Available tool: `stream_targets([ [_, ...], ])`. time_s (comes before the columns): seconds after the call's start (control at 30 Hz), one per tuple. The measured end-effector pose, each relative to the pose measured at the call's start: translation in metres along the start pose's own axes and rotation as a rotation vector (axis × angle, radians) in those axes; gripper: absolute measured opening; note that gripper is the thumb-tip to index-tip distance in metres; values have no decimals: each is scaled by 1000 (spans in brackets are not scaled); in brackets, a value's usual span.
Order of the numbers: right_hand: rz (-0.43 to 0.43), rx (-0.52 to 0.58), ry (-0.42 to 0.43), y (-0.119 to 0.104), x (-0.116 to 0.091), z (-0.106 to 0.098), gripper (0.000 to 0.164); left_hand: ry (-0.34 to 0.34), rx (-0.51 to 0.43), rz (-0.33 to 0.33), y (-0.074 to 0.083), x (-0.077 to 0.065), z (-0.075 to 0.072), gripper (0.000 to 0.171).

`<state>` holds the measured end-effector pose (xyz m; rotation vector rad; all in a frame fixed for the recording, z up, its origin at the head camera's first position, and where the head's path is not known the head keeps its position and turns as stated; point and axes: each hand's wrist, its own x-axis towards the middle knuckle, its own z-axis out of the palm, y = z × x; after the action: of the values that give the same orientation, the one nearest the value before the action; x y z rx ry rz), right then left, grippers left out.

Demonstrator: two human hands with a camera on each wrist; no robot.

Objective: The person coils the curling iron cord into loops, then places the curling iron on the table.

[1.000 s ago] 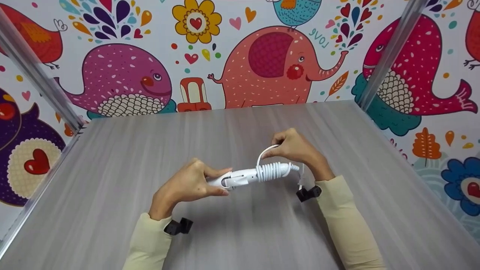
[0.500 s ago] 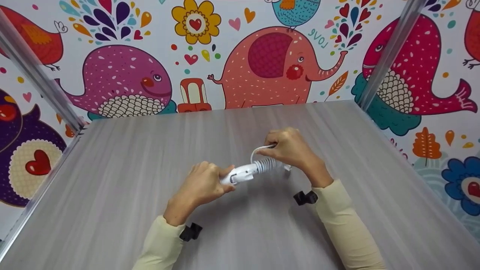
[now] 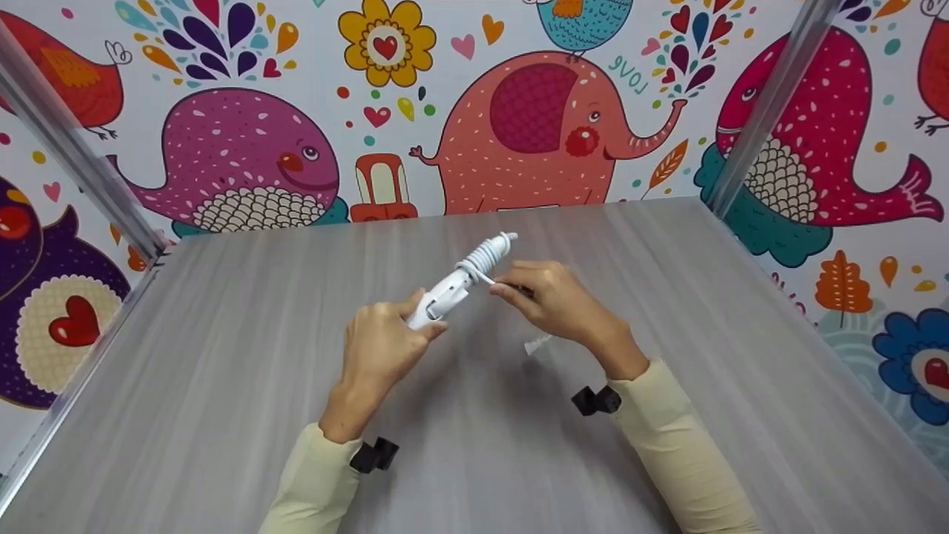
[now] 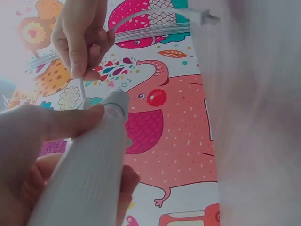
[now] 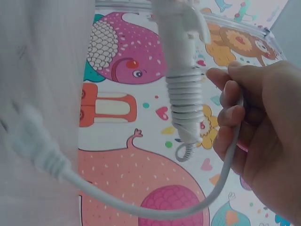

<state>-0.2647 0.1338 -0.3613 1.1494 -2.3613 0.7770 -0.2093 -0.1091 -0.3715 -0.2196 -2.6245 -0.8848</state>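
Observation:
A white curling iron (image 3: 445, 295) is held above the table, tilted with its cord-wrapped end up and away. My left hand (image 3: 380, 347) grips its lower body, fingers and thumb curled round it. Several turns of white cord (image 5: 186, 99) lie coiled round the handle, below a small lever in the right wrist view. My right hand (image 3: 560, 302) pinches the cord beside the handle, and the cord's loose end runs through its curled fingers. From that hand hangs the white plug (image 5: 35, 141), partly blurred; the left wrist view shows the plug (image 4: 203, 17) too.
A grey wood-grain table (image 3: 222, 386) lies under both hands. Behind it stands a wall (image 3: 415, 185) printed with cartoon animals. Metal posts (image 3: 771, 104) rise at the table's back corners. Small black devices (image 3: 374, 455) sit at both wrists.
The curling iron has swung from nearly level to pointing up and away. My right hand has brought the cord from above the handle round to its near right side; the plug now hangs below the hand.

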Motion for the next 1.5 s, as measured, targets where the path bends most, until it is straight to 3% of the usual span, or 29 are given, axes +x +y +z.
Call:
stream_targets([
  [0.2,-17,66,-46,4,0,6,21,26,-62,-76,-2,6,-2,59],
  [0.4,158,286,-161,22,-2,12,20,15,-256,-153,-10,12,-7,55],
  [0.53,265,429,-231,36,-4,16,22,-46,-393,-193,-15,14,-14,53],
  [0.7,297,577,-266,50,-7,18,24,-159,-557,-147,-20,14,-20,49],
  [0.83,350,598,-297,59,-10,19,25,-240,-625,-88,-23,14,-22,48],
  [0.93,417,589,-295,64,-13,21,24,-318,-629,-49,-24,13,-22,48],
  [1.03,465,551,-235,67,-16,21,16,-399,-597,18,-25,12,-22,48],
  [1.13,403,496,-153,71,-18,21,7,-476,-546,75,-24,10,-24,46],
  [1.23,350,431,-107,72,-18,16,12,-542,-495,95,-23,10,-24,45],
  [1.4,496,401,-153,61,-14,5,16,-609,-409,123,-22,8,-22,46],
  [1.5,509,338,-209,54,-13,2,27,-633,-360,161,-20,6,-22,49],
])
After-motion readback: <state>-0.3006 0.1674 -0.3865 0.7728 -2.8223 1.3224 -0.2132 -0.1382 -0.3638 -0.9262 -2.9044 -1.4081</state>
